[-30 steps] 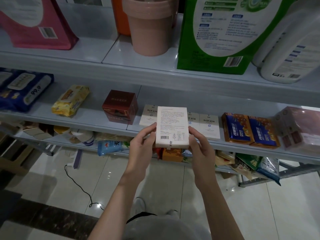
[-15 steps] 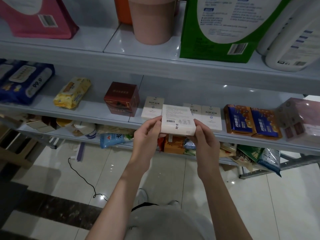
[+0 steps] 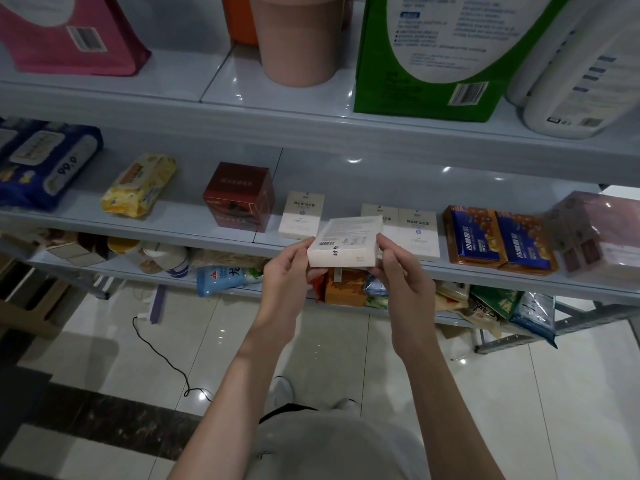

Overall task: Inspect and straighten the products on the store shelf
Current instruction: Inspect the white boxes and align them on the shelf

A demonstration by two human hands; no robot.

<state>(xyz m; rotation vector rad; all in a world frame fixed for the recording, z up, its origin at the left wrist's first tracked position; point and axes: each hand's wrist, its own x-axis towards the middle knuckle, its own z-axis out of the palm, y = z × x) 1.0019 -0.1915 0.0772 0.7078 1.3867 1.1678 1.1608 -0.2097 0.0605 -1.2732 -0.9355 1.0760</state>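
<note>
A flat white box (image 3: 346, 242) with small print and a barcode is held in front of the middle shelf (image 3: 194, 225), tipped back so its bottom edge faces me. My left hand (image 3: 289, 271) pinches its left side and my right hand (image 3: 401, 271) grips its right side. Behind it, matching white boxes stand in a row on the shelf: one (image 3: 302, 216) to the left, two (image 3: 417, 230) to the right, with a gap between them.
The same shelf carries a dark red box (image 3: 239, 197), a yellow wipes pack (image 3: 138, 185), blue packs (image 3: 45, 164), two blue-orange boxes (image 3: 500, 239) and a pink wrapped bundle (image 3: 599, 233). Above stand a pink tub (image 3: 298, 39) and green bag (image 3: 446, 57). A black cable (image 3: 162, 358) lies on the floor.
The white box, upright with its printed back toward me a second ago, has tipped backward and dropped lower toward the shelf gap. Both hands kept hold of it.
</note>
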